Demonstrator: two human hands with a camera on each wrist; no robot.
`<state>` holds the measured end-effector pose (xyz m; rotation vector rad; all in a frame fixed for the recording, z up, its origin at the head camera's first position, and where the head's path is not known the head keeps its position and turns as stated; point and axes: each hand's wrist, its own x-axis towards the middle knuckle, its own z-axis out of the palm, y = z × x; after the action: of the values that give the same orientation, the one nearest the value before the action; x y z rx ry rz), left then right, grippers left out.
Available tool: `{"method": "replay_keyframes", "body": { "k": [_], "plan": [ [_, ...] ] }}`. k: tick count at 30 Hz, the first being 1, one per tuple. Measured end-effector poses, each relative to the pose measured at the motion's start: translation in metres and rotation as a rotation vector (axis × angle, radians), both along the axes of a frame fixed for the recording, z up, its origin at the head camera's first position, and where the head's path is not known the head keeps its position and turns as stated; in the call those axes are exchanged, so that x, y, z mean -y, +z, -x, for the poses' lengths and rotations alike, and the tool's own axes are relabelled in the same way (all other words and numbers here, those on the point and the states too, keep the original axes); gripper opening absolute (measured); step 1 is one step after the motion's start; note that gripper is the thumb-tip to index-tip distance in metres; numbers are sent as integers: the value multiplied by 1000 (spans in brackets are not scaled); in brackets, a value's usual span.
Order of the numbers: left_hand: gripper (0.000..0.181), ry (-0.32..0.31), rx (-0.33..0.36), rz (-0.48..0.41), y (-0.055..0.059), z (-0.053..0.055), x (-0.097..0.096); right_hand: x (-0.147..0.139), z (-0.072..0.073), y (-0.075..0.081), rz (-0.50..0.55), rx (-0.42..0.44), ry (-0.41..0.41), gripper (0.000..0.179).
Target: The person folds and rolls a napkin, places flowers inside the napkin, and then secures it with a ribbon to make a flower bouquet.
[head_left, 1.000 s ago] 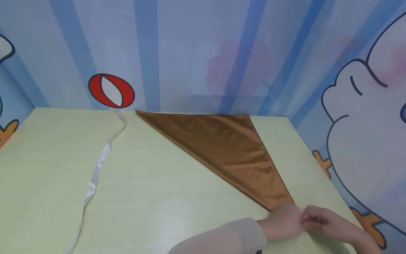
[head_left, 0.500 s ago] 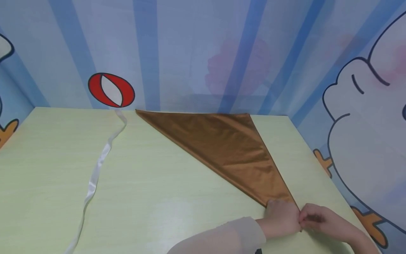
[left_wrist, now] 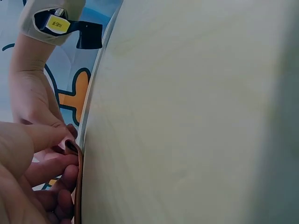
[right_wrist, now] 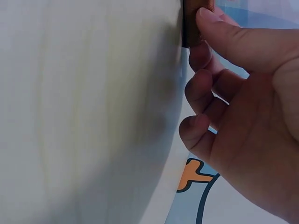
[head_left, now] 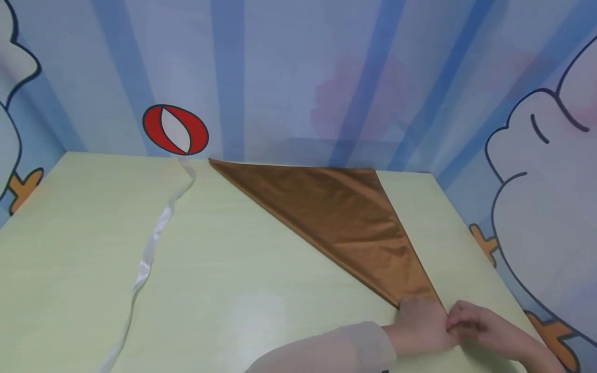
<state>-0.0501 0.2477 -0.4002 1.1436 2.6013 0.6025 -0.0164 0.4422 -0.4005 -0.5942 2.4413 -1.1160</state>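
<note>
Left hand (head_left: 422, 326) and right hand (head_left: 482, 329) are kept curled, brown satin cloth (head_left: 331, 217) pinched in each. Beyond them its spread is unchanged; only slight adjustment is suggested.

"Did the whole cloth (head_left: 322, 217) show in the head view?"
"No, the left hand (head_left: 423, 327) hid part of its near end."
"And the ribbon (head_left: 148, 254)?"
"Cut off at the bottom, like the worktop (head_left: 224, 269). The label's (left_wrist: 58, 24) writing was too small to read."

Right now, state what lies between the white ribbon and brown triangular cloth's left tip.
The head view shows bare pale yellow tabletop between the ribbon and cloth tip.
</note>
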Motion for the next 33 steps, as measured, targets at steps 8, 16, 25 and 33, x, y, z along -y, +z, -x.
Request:
{"method": "replay_keyframes", "body": {
  "k": [8,16,25,33],
  "plan": [
    [41,32,36,33,-1,-1,-4,7,2,8,-77,43,-74,13],
    [29,108,9,85,-3,-1,-8,15,4,12,-172,97,-178,6],
    [33,124,-21,91,-1,0,-4,14,7,7,-170,55,-123,10],
    [40,101,-49,54,0,2,0,12,8,1,-149,-64,-53,11]
  ]
}}
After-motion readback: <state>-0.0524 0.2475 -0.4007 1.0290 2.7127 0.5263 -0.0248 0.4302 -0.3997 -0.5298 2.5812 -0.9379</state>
